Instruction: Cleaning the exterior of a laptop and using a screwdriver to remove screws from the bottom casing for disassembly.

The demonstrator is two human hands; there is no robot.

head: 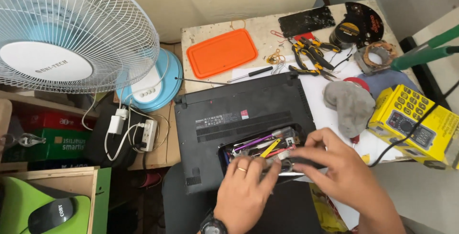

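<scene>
A: Where are my hands?
B: My left hand (244, 191) and right hand (334, 167) pinch a small silver part (282, 160) over the black tool tray (227, 149) on the upturned laptop (229, 114).
A: Progress?
B: Laptop looks unopened, I judge.

Colours were all over the place: the laptop (239, 112) was matte black, and the tray (222, 52) near the table's back edge was bright orange. The pliers (311, 54) had yellow-and-black handles, and the box (415, 121) at the right edge was yellow with black print. The rag (349, 102) was plain grey. The fan (62, 28) had a white grille, pale blue blades and a light blue base. The mouse (50, 214) was black, on a green pad (19, 205).
</scene>
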